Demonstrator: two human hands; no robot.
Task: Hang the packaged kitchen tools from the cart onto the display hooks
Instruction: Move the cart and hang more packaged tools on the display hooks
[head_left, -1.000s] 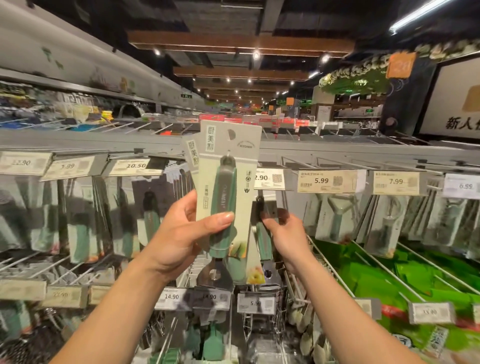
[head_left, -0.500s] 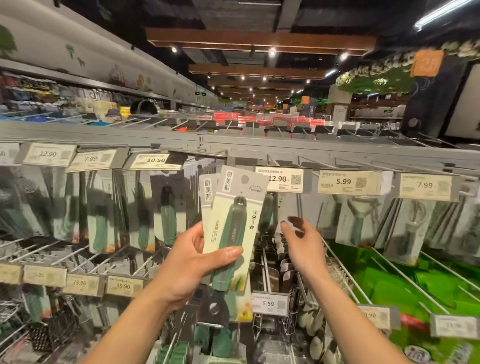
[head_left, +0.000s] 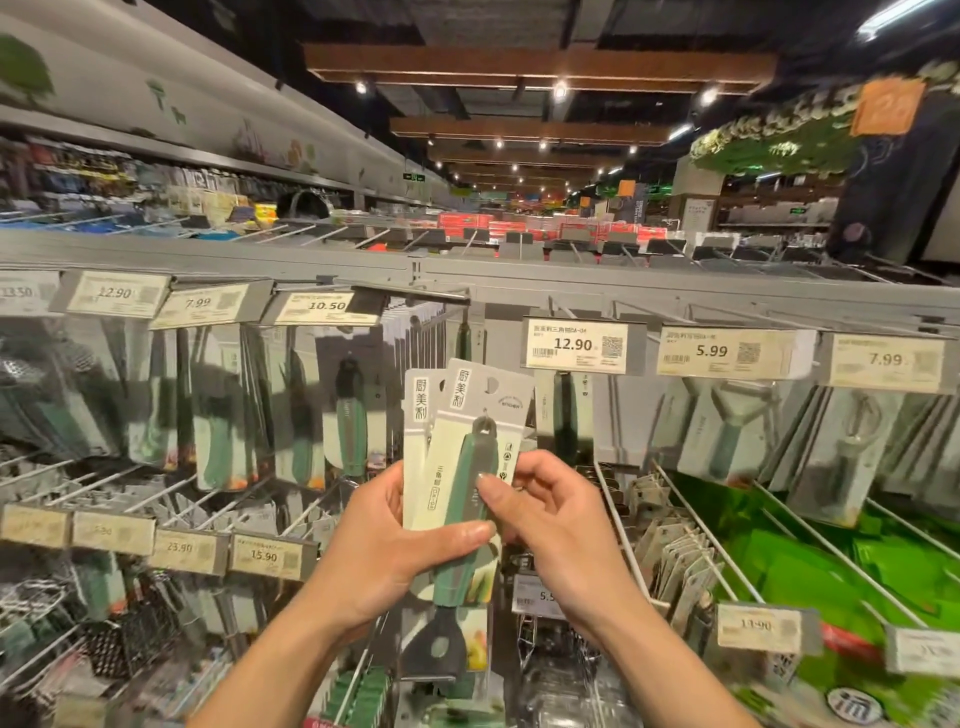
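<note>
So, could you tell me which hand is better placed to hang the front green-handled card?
Right hand: its fingers pinch the front green-handled tool card, and the 12.90 price tag sits on its side; the left hand grips both cards.

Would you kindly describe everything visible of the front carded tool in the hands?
The front pale cream-and-grey card package carries a dark green-handled tool, black blade end lowest, hang hole on top. It tilts slightly right. The left hand grips its middle; the right hand pinches its right edge; a matching card lies behind.
</note>
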